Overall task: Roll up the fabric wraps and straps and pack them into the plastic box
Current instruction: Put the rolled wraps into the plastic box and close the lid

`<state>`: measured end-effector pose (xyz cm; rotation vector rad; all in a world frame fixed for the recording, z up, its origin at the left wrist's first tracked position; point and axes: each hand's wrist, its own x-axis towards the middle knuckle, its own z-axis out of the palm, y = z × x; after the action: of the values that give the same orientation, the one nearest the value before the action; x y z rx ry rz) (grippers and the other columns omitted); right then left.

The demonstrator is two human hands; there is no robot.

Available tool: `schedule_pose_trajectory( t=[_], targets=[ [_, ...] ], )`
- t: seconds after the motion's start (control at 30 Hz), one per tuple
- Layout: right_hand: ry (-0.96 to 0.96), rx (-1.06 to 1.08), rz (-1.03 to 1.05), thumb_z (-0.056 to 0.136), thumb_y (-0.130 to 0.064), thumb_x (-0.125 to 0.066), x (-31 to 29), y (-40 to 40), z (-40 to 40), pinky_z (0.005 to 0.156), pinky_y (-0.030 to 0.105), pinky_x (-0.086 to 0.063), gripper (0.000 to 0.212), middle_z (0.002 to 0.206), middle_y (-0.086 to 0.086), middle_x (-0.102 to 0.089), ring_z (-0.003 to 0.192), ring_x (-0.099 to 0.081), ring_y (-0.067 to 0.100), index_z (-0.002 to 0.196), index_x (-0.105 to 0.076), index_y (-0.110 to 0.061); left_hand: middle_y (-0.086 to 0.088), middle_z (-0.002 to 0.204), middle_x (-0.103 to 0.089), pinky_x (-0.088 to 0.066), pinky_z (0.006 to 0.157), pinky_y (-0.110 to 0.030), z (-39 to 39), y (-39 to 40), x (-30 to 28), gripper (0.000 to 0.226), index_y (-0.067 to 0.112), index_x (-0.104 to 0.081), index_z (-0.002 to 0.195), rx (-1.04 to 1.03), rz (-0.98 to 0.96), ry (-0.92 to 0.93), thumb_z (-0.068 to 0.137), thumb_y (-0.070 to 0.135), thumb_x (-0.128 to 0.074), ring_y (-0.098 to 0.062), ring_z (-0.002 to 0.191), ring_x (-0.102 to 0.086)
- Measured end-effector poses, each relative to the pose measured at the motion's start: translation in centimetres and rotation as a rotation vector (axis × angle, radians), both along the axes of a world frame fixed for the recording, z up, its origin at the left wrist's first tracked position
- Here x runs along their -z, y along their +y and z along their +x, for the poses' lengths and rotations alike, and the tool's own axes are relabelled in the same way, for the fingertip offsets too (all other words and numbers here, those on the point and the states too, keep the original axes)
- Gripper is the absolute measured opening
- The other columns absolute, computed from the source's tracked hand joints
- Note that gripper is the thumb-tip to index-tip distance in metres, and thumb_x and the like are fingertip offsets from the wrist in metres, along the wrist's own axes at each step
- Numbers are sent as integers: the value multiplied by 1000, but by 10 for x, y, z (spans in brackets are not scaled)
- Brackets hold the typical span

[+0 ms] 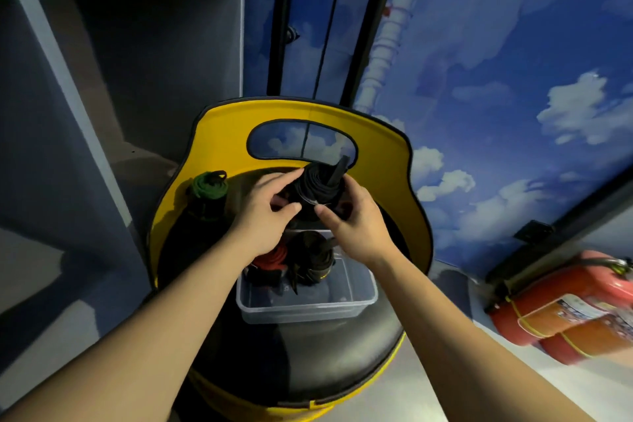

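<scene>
Both hands wrap a black roll above the box.
L hand (pixel 270 212) & R hand (pixel 352 226) hold the black fabric roll (pixel 317 187) w/ fingers curled round it, over the clear plastic box (pixel 308 301) on the yellow chair (pixel 387 161). Roll looks soft, light, prone to unwind, so best pinched across the coil w/ the loose tail (pixel 337 169) trapped. Axis tilts up-right, tail pointing away. Red and dark rolls (pixel 294 260) already in box; green roll (pixel 209 187) sits on seat, left.
</scene>
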<state>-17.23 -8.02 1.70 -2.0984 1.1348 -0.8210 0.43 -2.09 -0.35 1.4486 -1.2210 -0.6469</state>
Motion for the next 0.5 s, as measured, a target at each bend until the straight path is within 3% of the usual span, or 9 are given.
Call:
schedule_pose_trajectory(
  t=[0.1, 0.2, 0.27, 0.37, 0.5],
  targets=[
    [-17, 19, 67, 89, -38, -74, -6, 7, -31, 96, 36, -54, 61, 121, -10, -66, 108, -65, 6, 141, -44, -31, 22, 133, -51, -53, 89, -23, -25, 0, 1, 62, 46, -55, 136, 53, 16, 14, 91, 7, -71, -18, 98, -64],
    [9, 81, 90, 81, -45, -80, -4, 11, -56, 85, 38, -57, 72, 100, -13, -67, 89, -66, 8, 141, -43, -30, 15, 131, -57, -56, 92, -32, -42, 2, 6, 61, 46, -55, 136, 105, 72, 45, 90, 9, -72, -18, 97, -66],
    [24, 103, 88, 74, -48, -85, 0, 13, -68, 80, 33, -55, 78, 98, -17, -64, 83, -63, 5, 139, -46, -30, 8, 128, -62, -57, 94, -36, -48, 5, 10, 59, 44, -57, 134, 146, 109, 46, 89, 9, -74, -19, 96, -68],
    [7, 74, 124, 62, -57, -89, 12, 17, -79, 86, 29, -54, 88, 118, -18, -65, 94, -64, 1, 138, -50, -34, 0, 126, -64, -57, 93, -36, -53, 11, 17, 56, 42, -57, 127, 206, 171, 32, 88, 7, -76, -17, 92, -70],
    [76, 37, 147, 52, -74, -82, 27, 18, -88, 92, 37, -54, 84, 112, -16, -60, 104, -62, 5, 125, -61, -38, 4, 125, -65, -59, 90, -31, -57, 19, 27, 56, 33, -57, 133, 255, 274, 2, 86, 8, -78, -18, 95, -72]
  ],
)
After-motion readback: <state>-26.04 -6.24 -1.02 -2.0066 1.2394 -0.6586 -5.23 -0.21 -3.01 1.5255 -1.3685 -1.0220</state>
